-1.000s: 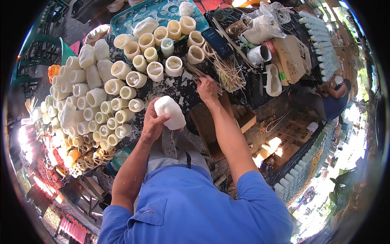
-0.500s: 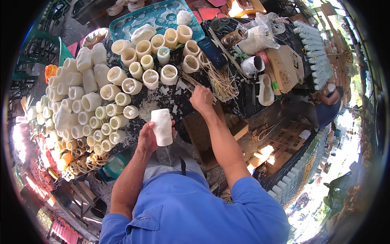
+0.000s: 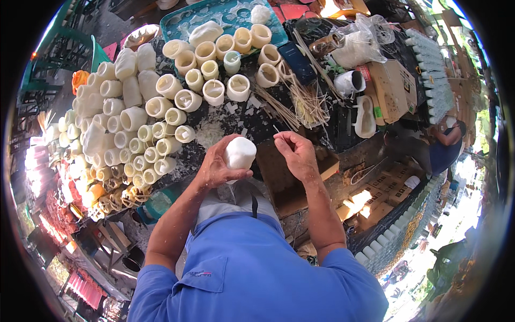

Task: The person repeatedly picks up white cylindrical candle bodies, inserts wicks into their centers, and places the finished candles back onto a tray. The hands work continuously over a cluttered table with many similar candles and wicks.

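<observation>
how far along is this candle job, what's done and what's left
Looks partway. Done, apparently: rows of white and cream candles stacked on the dark table. In hand: the left hand holds one white candle; the right hand pinches a thin wick stick beside it. Possibly left: hollow candles near a wick stick bundle.

Left hand [image 3: 217, 166] gripping, right hand [image 3: 296, 153] pinched.

white candle's [image 3: 240, 152] lower side behind left hand [image 3: 217, 166], right fingertips' [image 3: 282, 138] contents too small
</observation>
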Demonstrator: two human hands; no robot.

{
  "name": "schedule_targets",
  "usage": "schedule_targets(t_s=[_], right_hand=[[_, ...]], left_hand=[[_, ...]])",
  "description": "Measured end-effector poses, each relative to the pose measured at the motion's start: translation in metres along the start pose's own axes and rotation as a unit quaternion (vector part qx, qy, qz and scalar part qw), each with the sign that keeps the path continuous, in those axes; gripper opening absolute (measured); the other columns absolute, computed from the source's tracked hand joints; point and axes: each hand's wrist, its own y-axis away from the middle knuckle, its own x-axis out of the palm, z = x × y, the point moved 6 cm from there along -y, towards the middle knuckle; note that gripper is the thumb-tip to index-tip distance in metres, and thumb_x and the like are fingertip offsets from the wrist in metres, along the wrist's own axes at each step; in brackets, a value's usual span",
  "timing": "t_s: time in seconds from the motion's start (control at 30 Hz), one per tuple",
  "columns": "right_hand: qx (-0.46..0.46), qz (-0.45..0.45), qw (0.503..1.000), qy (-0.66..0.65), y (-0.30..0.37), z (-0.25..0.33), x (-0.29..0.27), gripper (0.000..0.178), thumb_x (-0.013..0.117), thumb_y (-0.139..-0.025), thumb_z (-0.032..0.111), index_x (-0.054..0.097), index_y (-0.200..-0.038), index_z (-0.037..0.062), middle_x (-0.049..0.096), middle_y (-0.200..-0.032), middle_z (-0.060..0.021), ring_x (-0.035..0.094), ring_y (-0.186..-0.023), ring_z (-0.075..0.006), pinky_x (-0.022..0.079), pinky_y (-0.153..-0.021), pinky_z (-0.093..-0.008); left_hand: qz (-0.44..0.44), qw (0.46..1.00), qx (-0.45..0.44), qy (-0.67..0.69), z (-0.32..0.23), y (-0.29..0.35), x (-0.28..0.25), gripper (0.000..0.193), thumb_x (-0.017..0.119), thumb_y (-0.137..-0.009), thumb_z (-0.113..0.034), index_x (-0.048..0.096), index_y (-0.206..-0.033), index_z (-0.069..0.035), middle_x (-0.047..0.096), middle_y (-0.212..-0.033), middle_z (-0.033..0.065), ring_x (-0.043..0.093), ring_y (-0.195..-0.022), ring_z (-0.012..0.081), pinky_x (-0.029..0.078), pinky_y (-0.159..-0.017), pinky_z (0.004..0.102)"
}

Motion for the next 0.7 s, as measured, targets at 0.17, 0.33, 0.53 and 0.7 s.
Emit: schedule_targets(t_s=[0.17, 0.33, 0.53, 0.7], right_hand=[[-0.122, -0.155, 0.947, 0.256, -0.070, -0.007, -0.047, 0.027, 0.083, -0.096, 0.018, 0.078, -0.116, 0.0001, 0.073, -0.082, -0.0121, 0.070, -0.078, -0.0278, 0.057, -0.075, -0.0406], [-0.187, -0.193, 0.883, 0.384, -0.145, -0.017, -0.096, 0.042, 0.084, -0.094, 0.024, 0.074, -0.131, 0.0063, 0.077, -0.091, -0.0181, 0.076, -0.090, -0.0435, 0.061, -0.081, -0.0521], [-0.189, -0.079, 0.873, 0.443, -0.190, -0.011, -0.103, 0.057, 0.081, -0.097, 0.036, 0.067, -0.147, 0.0119, 0.080, -0.111, -0.0249, 0.077, -0.102, -0.0457, 0.062, -0.088, -0.0537], [-0.176, -0.044, 0.869, 0.460, -0.206, -0.012, -0.094, 0.059, 0.080, -0.096, 0.040, 0.067, -0.147, 0.0126, 0.080, -0.109, -0.0249, 0.077, -0.100, -0.0458, 0.062, -0.087, -0.0545]], left_hand=[[-0.046, 0.992, -0.104, 0.061, 0.016, 0.000, 0.010, 0.062, 0.100, -0.076, -0.015, 0.072, -0.130, -0.004, 0.080, -0.113, 0.0053, 0.075, -0.106, 0.0160, 0.060, -0.098, 0.0374], [-0.092, 0.986, -0.085, 0.106, 0.025, 0.009, 0.003, 0.076, 0.100, -0.072, -0.017, 0.067, -0.140, -0.005, 0.076, -0.121, 0.0053, 0.072, -0.112, 0.0181, 0.058, -0.102, 0.0378], [-0.054, 0.982, -0.117, 0.141, 0.045, 0.012, -0.003, 0.101, 0.103, -0.065, -0.028, 0.057, -0.151, -0.004, 0.072, -0.128, 0.0121, 0.071, -0.119, 0.0252, 0.057, -0.105, 0.0428], [-0.027, 0.987, -0.121, 0.104, 0.059, 0.003, -0.013, 0.100, 0.103, -0.067, -0.028, 0.057, -0.151, -0.003, 0.070, -0.129, 0.0089, 0.067, -0.120, 0.0222, 0.054, -0.108, 0.0407]])
